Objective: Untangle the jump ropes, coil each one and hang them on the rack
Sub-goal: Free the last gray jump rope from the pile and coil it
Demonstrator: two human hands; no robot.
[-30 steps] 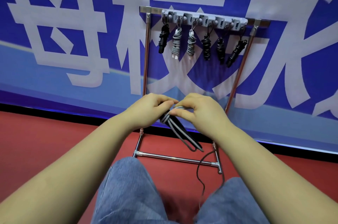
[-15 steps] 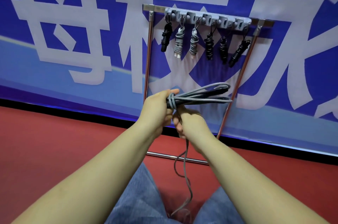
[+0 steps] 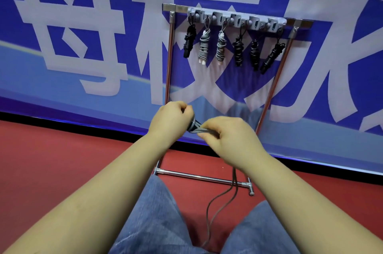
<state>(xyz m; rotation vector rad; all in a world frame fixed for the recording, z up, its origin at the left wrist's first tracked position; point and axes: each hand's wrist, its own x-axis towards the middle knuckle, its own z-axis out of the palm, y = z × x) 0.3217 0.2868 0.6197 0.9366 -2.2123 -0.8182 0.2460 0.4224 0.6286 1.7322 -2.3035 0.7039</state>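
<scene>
A grey jump rope (image 3: 196,127) is bundled between my two hands in front of the metal rack (image 3: 169,63). My left hand (image 3: 169,121) grips the bundle at its left end. My right hand (image 3: 230,135) is curled round the rope's strands just to the right, covering most of the bundle. A loose tail of the rope (image 3: 219,202) hangs below my right wrist and runs down between my knees. Several coiled ropes, black and grey (image 3: 204,46), hang from the grey hook bar (image 3: 236,20) at the rack's top.
The rack stands on a red floor (image 3: 62,160) against a blue banner with large white characters (image 3: 83,25). Its base bar (image 3: 203,178) lies just beyond my knees in blue jeans (image 3: 157,212).
My right hand rose from under the bundle and now covers it from the right. The long loops that stuck out to the right half a second ago are hidden or drawn in.
</scene>
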